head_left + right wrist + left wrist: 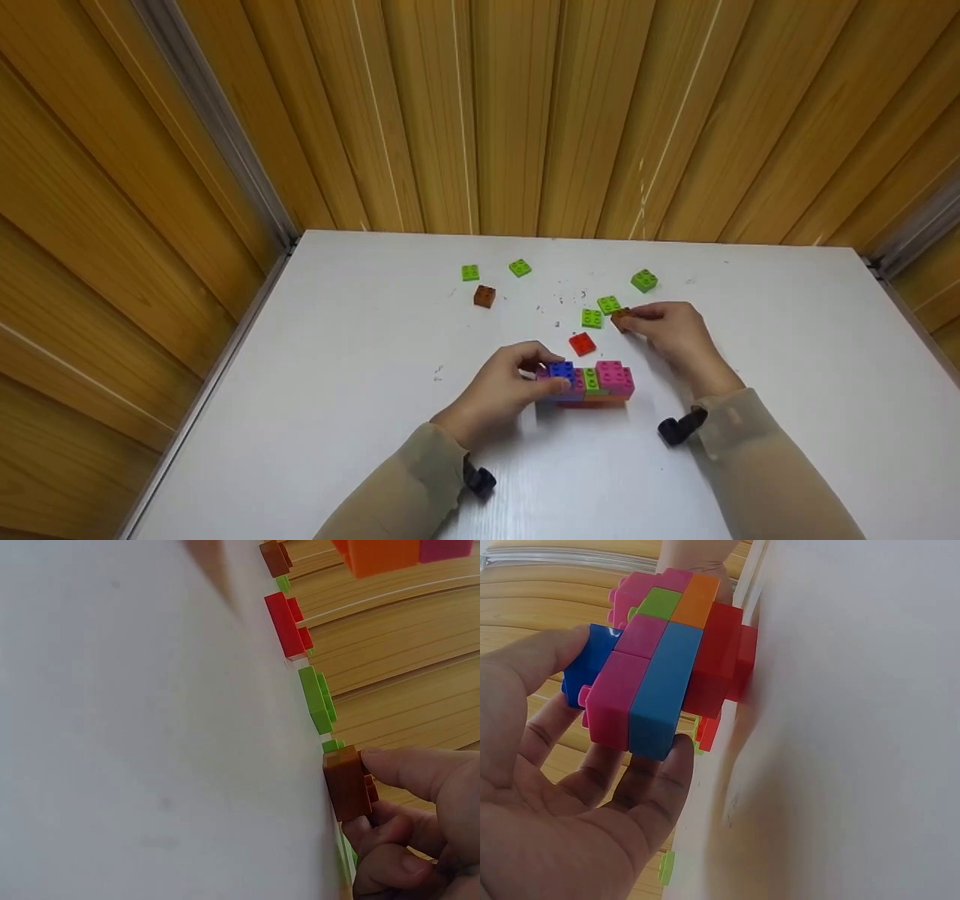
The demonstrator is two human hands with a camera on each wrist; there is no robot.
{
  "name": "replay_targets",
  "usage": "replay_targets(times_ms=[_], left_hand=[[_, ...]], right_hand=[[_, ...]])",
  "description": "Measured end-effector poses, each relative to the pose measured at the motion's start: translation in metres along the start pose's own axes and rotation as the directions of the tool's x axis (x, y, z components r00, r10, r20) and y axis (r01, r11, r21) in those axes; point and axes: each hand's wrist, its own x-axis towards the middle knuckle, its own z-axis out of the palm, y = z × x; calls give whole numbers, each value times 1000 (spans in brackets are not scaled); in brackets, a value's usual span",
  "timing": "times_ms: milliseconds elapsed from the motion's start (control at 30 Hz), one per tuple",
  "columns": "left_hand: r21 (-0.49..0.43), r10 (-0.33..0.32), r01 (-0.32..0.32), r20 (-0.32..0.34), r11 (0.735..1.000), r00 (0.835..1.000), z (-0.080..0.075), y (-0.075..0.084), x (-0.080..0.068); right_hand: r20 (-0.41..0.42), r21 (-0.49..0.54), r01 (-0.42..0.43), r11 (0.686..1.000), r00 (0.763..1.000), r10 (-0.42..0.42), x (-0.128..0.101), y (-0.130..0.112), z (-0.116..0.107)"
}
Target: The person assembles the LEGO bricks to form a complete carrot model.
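My left hand (pixel 510 386) grips a built-up block model (pixel 667 667) near the front middle of the table. In the left wrist view the model shows pink, light green, orange and light blue bricks above a red base, with a dark blue brick (pixel 561 369) on top between thumb and fingers. To the right, my right hand (pixel 670 334) pinches a brown brick (pixel 347 784) by its sides, its studs turned toward the fingers in the right wrist view. Close beside that brick lie two flat light green bricks (pixel 592 319). A flat red brick (pixel 582 344) lies just behind the model.
Farther back on the white table (pixel 360 322) are another brown brick (pixel 484 296), two flat green bricks (pixel 520 268) and a thicker green brick (pixel 644 280). Small dark specks dot the middle. A wood-panelled wall (pixel 510 120) rises behind the table's back edge.
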Motion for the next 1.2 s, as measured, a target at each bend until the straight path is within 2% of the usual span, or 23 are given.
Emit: replay_targets(times_ms=[233, 467, 867, 1200], left_hand=[[5, -10, 10, 1, 1000, 1000, -1, 2, -1], [4, 15, -15, 2, 1000, 1000, -1, 1, -2], [11, 14, -14, 4, 1000, 1000, 0, 1, -1], [18, 15, -15, 1, 1000, 1000, 1, 1, 0]], right_hand=[[6, -35, -2, 999, 1000, 2, 0, -2, -3], [3, -59, 23, 998, 1000, -23, -3, -8, -7], [30, -129, 124, 984, 992, -121, -11, -21, -14], [102, -86, 182, 980, 980, -173, -31, -35, -15]])
